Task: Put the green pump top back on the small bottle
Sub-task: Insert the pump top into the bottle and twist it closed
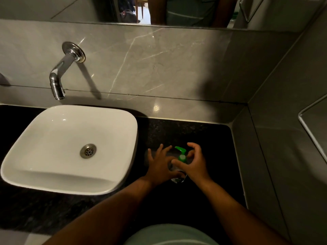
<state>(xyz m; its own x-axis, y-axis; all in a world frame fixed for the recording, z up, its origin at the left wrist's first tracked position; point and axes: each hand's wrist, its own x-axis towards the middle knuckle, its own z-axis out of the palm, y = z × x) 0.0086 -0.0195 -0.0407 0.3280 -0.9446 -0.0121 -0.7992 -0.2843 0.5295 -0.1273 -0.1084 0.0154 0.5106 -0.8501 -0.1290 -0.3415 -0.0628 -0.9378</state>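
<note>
A small clear bottle (177, 179) stands on the black counter (203, 135), right of the basin. The green pump top (182, 155) sits upright at the bottle's neck, its nozzle pointing to the far left. My left hand (159, 165) presses against the bottle's left side and steadies it, with the fingers spread out over the counter. My right hand (193, 161) curls around the pump's collar, thumb in front and fingers behind. Most of the bottle's body is hidden by both hands. How firmly the pump is seated cannot be told.
A white basin (53, 177) with a metal drain (88, 151) fills the counter's left half. A chrome tap (58, 80) juts from the grey marble wall above it. A grey side wall (283, 156) closes off the counter on the right.
</note>
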